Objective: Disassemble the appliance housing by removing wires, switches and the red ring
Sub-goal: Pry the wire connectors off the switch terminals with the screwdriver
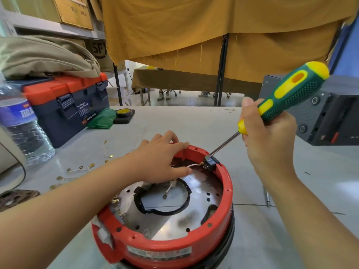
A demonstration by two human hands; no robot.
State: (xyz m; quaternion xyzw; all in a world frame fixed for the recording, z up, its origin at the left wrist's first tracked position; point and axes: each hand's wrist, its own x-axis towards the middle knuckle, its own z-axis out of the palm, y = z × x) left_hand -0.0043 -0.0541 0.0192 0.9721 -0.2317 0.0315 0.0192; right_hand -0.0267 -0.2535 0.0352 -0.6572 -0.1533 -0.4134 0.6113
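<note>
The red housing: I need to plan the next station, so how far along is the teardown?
Partly done. Several loose wires with brass terminals already lie on the table. In hand: the right hand drives a screwdriver against the black switch while the left hand steadies the red ring. Left: that switch, its white wire, and the ring itself.

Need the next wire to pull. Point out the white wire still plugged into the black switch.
The white wire beside the left hand, joined to the black switch; the others lie loose.
</note>
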